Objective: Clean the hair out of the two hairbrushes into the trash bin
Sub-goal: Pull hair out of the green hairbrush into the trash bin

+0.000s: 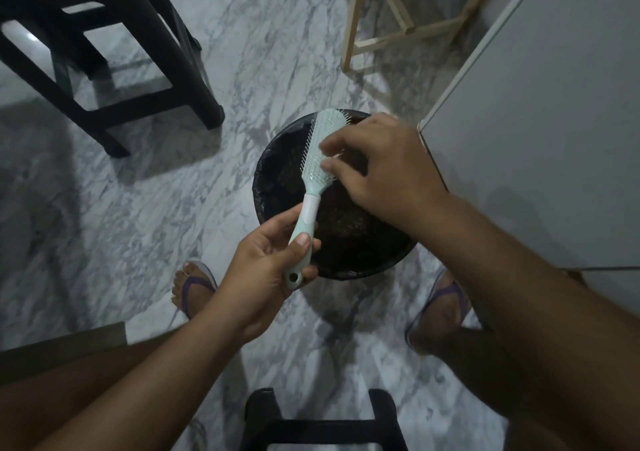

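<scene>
1. Where the fingertips point(327, 146) of the right hand point(388, 173) meet the hairbrush point(320, 159), they are bent and blurred, lying against the right edge of its head. Whether they nip anything between them cannot be told.
2. Lower down, the left hand point(263, 270) grasps the handle: its fingers curl round from beneath and the thumb point(300, 241) presses flat on top. The handle's end, with its hanging hole, pokes out just past the fingers.
3. Between the two hands the hairbrush is mint green, with a white band on the handle just above the left hand's grip.
4. Its long axis runs from the left palm, nearest the person, up and slightly rightward. The rounded head points away from the person.
5. Rows of pins show on the head's face and stick out along its left edge, the side away from the right fingertips.
6. Beneath it stands the trash bin point(262, 159), round and lined in black, its inside dark. The head hangs over the far part of the opening and the handle crosses the near-left rim.
7. Around the bin lies a grey-veined marble floor point(166, 190).
8. Two feet in purple-strapped sandals point(195, 287) flank the bin's near side.
9. Further out are a black stool point(104, 111) at upper left, a pale wooden frame point(381, 40) beyond the bin, a white cabinet point(536, 138) on the right, and another dark stool point(322, 428) at the bottom edge.
</scene>
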Tool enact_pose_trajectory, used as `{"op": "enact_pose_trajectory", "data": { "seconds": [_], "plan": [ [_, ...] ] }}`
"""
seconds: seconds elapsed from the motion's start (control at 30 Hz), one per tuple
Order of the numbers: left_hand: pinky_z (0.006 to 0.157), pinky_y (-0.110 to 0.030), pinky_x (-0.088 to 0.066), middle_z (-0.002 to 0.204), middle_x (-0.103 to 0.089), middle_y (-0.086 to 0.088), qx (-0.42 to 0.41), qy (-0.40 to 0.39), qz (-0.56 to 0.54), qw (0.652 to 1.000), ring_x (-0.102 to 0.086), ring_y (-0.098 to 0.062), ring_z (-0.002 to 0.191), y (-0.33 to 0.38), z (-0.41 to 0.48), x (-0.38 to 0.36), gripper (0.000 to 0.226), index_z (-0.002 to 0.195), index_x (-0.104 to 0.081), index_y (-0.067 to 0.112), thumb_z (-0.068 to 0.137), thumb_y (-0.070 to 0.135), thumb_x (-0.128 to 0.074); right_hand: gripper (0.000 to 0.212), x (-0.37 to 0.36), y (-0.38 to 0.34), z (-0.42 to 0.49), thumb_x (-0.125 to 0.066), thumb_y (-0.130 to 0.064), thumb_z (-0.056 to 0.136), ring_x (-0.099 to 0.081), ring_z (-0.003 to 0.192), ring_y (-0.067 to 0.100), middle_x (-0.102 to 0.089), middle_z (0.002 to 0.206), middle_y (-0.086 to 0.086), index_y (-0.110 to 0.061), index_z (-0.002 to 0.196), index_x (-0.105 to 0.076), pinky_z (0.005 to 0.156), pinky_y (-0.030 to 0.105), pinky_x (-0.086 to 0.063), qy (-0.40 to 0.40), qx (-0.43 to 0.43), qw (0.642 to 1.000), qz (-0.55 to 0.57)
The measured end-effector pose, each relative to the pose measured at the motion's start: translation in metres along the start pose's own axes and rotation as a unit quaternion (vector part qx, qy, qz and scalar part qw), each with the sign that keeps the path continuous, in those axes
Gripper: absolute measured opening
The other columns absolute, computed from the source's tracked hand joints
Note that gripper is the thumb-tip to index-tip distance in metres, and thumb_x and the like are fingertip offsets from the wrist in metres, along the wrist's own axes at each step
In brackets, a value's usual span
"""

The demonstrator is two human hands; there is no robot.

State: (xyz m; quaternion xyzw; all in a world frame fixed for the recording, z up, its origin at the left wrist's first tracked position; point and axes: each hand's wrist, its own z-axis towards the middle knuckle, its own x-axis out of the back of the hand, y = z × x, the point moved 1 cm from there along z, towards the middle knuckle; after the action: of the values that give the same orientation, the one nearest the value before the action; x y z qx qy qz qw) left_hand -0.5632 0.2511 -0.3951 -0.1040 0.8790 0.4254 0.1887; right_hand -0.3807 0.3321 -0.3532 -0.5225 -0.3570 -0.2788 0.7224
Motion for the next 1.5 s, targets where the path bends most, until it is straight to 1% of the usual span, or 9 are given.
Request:
{"op": "enact_pose_trajectory", "data": {
  "seconds": [0.13,0.23,0.33,0.43,0.6,1.0,1.17,1.37,1.5],
  "plan": [
    [0.068,-0.028,-0.053,0.108,-0.07,0.002,-0.036,0.003,0.081,0.996,-0.064,-0.014,0.094,-0.002,-0.002,0.002,0.04,0.126,-0.069,0.029,0.093,0.008,-0.062,0.026,0.004,-0.007,0.006,-0.08,-0.041,0.078,-0.06,0.1,0.013,-0.068,0.091,-0.009,-0.028,0.099,-0.076,0.087,0.048,-0.053,0.015,-0.044,0.999,-0.024],
    [0.072,-0.029,-0.053,0.11,-0.07,0.006,-0.046,0.004,0.095,0.994,-0.064,-0.013,0.095,0.0,-0.001,0.004,0.04,0.126,-0.068,0.033,0.093,0.011,-0.062,0.017,0.014,-0.005,0.011,-0.08,-0.029,0.083,-0.066,0.088,0.005,-0.072,0.089,-0.009,-0.023,0.099,-0.078,0.086,0.03,-0.056,0.008,-0.075,0.996,0.049],
    [0.066,-0.029,-0.051,0.109,-0.069,0.001,-0.039,-0.018,0.062,0.997,-0.063,-0.014,0.092,0.0,0.0,0.002,0.04,0.125,-0.069,0.028,0.088,0.013,-0.064,0.011,0.028,0.006,0.021,-0.073,-0.017,0.089,-0.07,0.087,-0.001,-0.076,0.09,-0.009,-0.015,0.099,-0.078,0.078,0.009,-0.053,0.143,-0.12,0.974,0.131],
    [0.065,-0.028,-0.051,0.105,-0.07,0.0,-0.031,-0.026,0.051,0.998,-0.064,-0.014,0.09,-0.003,-0.001,0.0,0.041,0.124,-0.07,0.025,0.085,0.014,-0.065,0.017,0.038,0.02,0.024,-0.063,-0.009,0.094,-0.069,0.093,-0.006,-0.076,0.094,-0.011,-0.012,0.105,-0.075,0.085,0.016,-0.056,0.213,-0.144,0.955,0.148],
    [0.065,-0.03,-0.051,0.096,-0.072,0.005,-0.02,-0.026,0.057,0.998,-0.063,-0.014,0.089,-0.008,-0.002,-0.001,0.041,0.123,-0.071,0.025,0.084,0.011,-0.064,0.035,0.019,0.019,0.011,-0.08,-0.028,0.084,-0.067,0.1,-0.004,-0.074,0.11,-0.01,-0.021,0.117,-0.072,0.085,0.014,-0.056,0.076,-0.134,0.981,0.115],
    [0.065,-0.029,-0.052,0.109,-0.072,0.004,-0.049,-0.03,0.073,0.996,-0.065,-0.015,0.091,-0.003,-0.001,-0.004,0.041,0.124,-0.07,0.027,0.085,0.013,-0.069,0.008,0.023,0.026,0.02,-0.074,-0.012,0.089,-0.069,0.078,0.002,-0.074,0.088,-0.008,-0.009,0.096,-0.076,0.071,0.017,-0.057,0.202,-0.048,0.974,0.095],
    [0.063,-0.028,-0.051,0.106,-0.071,0.003,-0.042,-0.036,0.043,0.998,-0.064,-0.013,0.09,-0.002,-0.001,-0.002,0.042,0.123,-0.071,0.025,0.084,0.012,-0.066,0.008,0.034,0.027,0.022,-0.08,-0.013,0.084,-0.074,0.075,0.008,-0.076,0.082,-0.001,-0.008,0.088,-0.076,0.072,0.033,-0.062,0.235,-0.05,0.957,0.164],
    [0.061,-0.025,-0.051,0.098,-0.072,0.003,-0.037,0.015,0.012,0.999,-0.063,-0.013,0.088,0.003,0.003,0.007,0.039,0.121,-0.072,0.023,0.084,0.011,-0.066,0.016,0.073,0.023,0.031,-0.081,-0.013,0.083,-0.073,0.065,0.009,-0.074,0.077,-0.001,-0.003,0.089,-0.07,0.057,0.018,-0.054,0.273,-0.063,0.922,0.269],
    [0.061,-0.024,-0.051,0.103,-0.071,0.002,-0.044,0.009,0.01,0.999,-0.064,-0.012,0.088,0.006,0.004,0.005,0.04,0.121,-0.072,0.023,0.084,0.012,-0.066,0.021,0.048,0.028,0.023,-0.081,-0.022,0.084,-0.068,0.057,0.002,-0.074,0.073,-0.006,-0.005,0.093,-0.072,0.049,0.022,-0.053,0.187,-0.114,0.95,0.223]
  ]
}}
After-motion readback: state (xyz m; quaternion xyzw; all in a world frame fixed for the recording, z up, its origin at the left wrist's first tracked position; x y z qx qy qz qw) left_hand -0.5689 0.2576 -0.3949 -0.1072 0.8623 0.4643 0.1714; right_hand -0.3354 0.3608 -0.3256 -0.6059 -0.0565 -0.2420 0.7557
